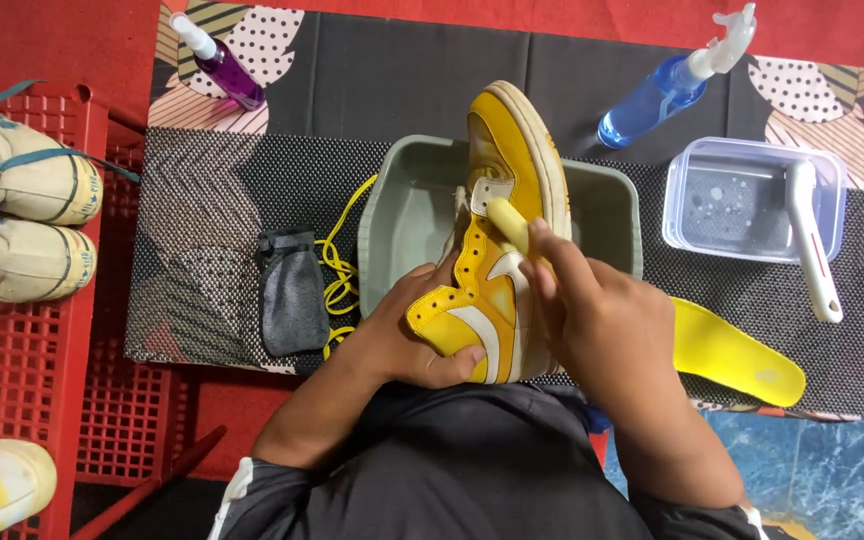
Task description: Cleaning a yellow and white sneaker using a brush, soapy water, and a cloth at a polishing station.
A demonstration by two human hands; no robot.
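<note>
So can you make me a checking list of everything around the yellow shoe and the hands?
Surface: black patterned mat on red floor.
Job's things: yellow high-top sneaker held over grey basin; pale brush pressed on it.
Clutter: purple spray bottle, blue spray bottle, clear tub with white brush, yellow insole, grey pouch.
Hands: left hand grips sneaker; right hand holds brush.
Cables: none; yellow laces.
Surroundings: red crate with pale shoes.
</note>
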